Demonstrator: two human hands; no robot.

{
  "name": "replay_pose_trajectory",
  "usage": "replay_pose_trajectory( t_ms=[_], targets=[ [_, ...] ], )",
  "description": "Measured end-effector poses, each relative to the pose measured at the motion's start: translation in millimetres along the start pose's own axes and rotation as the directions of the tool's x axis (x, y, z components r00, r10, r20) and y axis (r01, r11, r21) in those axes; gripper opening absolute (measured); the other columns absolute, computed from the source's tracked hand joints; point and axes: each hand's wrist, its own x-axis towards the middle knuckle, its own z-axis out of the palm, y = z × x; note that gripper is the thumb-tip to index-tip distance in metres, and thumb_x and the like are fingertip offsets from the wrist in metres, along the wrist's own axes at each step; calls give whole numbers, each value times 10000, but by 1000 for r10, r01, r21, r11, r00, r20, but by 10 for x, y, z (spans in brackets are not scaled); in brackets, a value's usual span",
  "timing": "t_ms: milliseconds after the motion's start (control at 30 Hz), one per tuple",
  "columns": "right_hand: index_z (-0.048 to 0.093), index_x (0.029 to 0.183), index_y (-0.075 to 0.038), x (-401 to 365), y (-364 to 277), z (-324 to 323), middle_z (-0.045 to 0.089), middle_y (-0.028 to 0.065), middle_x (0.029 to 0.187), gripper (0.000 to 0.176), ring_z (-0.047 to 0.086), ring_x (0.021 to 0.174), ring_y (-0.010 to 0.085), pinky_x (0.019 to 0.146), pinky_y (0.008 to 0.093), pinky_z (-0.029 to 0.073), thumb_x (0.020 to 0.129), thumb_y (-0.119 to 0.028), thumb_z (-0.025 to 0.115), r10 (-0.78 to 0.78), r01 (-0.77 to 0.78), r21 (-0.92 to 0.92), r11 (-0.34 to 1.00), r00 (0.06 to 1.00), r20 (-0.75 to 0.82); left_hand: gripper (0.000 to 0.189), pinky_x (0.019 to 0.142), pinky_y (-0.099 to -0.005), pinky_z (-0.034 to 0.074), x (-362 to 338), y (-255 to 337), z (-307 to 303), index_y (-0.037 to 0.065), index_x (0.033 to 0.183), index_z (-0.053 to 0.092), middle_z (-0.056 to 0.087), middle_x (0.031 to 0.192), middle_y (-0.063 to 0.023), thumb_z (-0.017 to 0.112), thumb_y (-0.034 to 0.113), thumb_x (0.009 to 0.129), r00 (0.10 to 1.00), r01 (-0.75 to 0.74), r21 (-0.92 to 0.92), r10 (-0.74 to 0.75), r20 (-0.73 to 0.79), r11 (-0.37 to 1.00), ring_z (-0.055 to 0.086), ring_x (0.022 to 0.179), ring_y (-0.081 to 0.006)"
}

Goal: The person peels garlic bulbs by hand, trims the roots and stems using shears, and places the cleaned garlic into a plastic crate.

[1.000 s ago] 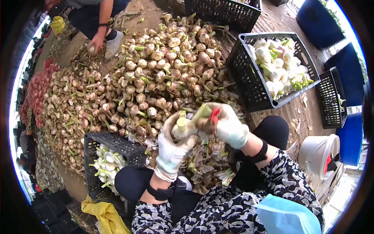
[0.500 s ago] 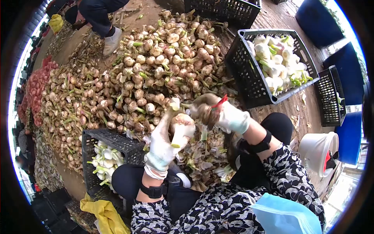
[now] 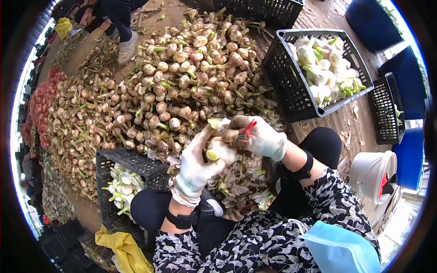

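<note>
My left hand [image 3: 195, 164], in a soiled white glove, is closed around a garlic bulb [image 3: 222, 151] whose cut green-white stem end points toward me. My right hand [image 3: 261, 140], gloved too and with a red strip tied at its fingers, pinches the far right side of this bulb with curled fingers. A pale piece of stem or skin [image 3: 218, 123] shows above the left fingertips. Beneath both hands lies a litter of garlic skins [image 3: 241, 182]. Just beyond them rises a large heap of untrimmed garlic [image 3: 191, 73].
At the right stands a black crate [image 3: 291, 91] of cleaned white garlic. A tilted black crate [image 3: 154, 170] with more bulbs is by my left knee. A white bucket [image 3: 366, 175], blue barrels [image 3: 409, 159] and a yellow cloth [image 3: 123, 248] lie around. Another person's shoe [image 3: 128, 48] is at upper left.
My right hand has come in from being apart, blurred, to the bulb and now grips its side. The bulb has shifted slightly right and turned in my left hand.
</note>
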Motion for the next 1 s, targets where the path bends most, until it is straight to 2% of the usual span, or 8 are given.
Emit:
replay_pose_trajectory(
  t_ms=[67,233,300,400,500,633,800,1000],
  targets=[
    [603,977,28,40,171,-78,636,62,846,264,574,800,95,721,277,482,835,-188,657,38,-39,-85,996,999,-18,639,927,-297,417,6,64,8,-92,1255,428,560,1141,-140,614,-3,650,974,210,-504,-221,38,838,534,1071,-204],
    [594,941,27,-67,-59,27,601,189,688,292,624,624,259,605,346,487,739,-161,691,-2,-30,-300,953,994,-106,630,922,-279,422,1,79,41,-104,1273,397,557,1150,-146,586,-51,674,954,239,-450,-296,-58,861,546,1052,-183],
    [595,927,24,-57,94,97,611,211,719,263,627,689,351,620,381,494,734,-141,663,-279,191,-476,858,953,-120,650,928,-291,421,-4,-12,114,-110,1277,390,561,1146,-149,597,-63,663,962,119,-215,-167,-218,969,551,1046,-191],
    [603,951,24,-104,-14,109,657,179,810,212,668,754,221,630,318,505,794,-112,647,-210,107,-633,767,974,-90,673,934,-298,420,10,42,44,-113,1288,375,543,1176,-159,609,-62,659,960,206,-320,-254,-115,925,541,1064,-195],
    [594,928,25,-7,226,4,651,152,760,173,659,705,204,605,317,502,806,-96,615,-220,73,-585,807,958,-184,667,937,-297,418,-28,34,2,-114,1292,370,530,1195,-161,602,-60,669,958,241,-482,-287,-24,843,535,1074,-194],
    [565,1012,24,-27,159,-67,643,93,832,200,595,764,122,671,282,488,876,-122,581,203,-173,329,928,978,-57,664,946,-298,413,-13,35,17,-111,1298,367,520,1208,-161,597,-51,678,959,193,-458,-266,-99,868,523,1101,-200],
    [566,984,40,-16,243,15,638,60,812,279,565,772,78,683,260,470,844,-188,646,-1,7,84,996,997,-71,650,965,-310,393,-30,-69,73,-101,1280,402,517,1201,-160,599,-30,664,983,108,-197,-134,-124,974,523,1102,-233],
    [579,767,18,28,299,-23,531,39,568,219,430,569,76,530,277,416,808,-182,660,19,-25,-65,998,996,-86,635,932,-303,414,-44,-55,-15,-84,1272,415,515,1159,-134,598,-18,667,979,125,-350,-172,-107,929,528,1067,-210]
  ],
)
